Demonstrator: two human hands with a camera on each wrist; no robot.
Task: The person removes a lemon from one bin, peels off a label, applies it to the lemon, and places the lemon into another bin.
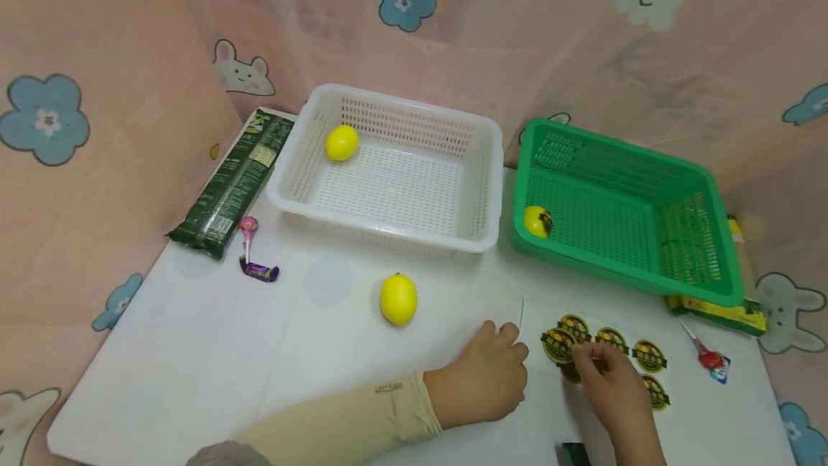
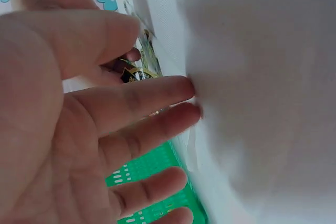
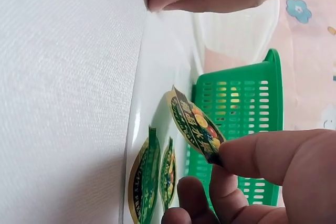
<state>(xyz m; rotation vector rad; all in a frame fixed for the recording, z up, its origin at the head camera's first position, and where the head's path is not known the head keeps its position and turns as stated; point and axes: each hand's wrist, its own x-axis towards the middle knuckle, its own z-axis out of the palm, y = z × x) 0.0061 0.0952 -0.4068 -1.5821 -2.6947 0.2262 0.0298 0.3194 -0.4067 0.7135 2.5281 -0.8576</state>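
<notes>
Between thumb and finger, my right hand (image 1: 617,390) pinches a round black-and-gold fruit sticker (image 3: 195,124), lifted at an angle in the right wrist view. Several similar stickers (image 1: 650,356) lie around and under that hand on a white backing sheet. My left hand (image 1: 480,381) is just left of them, palm down. In the left wrist view its fingers (image 2: 142,103) are fairly straight, tips touching the white surface. A yellow lemon (image 1: 398,299) lies on the table beyond the left forearm. Another lemon (image 1: 341,143) is inside the white basket; a lemon bearing a sticker (image 1: 537,221) is inside the green one.
The white basket (image 1: 382,226) and green basket (image 1: 601,272) stand along the back. At left lie a dark green packet (image 1: 236,182), a lollipop (image 1: 249,229) and a purple-wrapped candy (image 1: 260,271). Another lollipop (image 1: 710,359) and a yellow-green packet (image 1: 727,313) are at right.
</notes>
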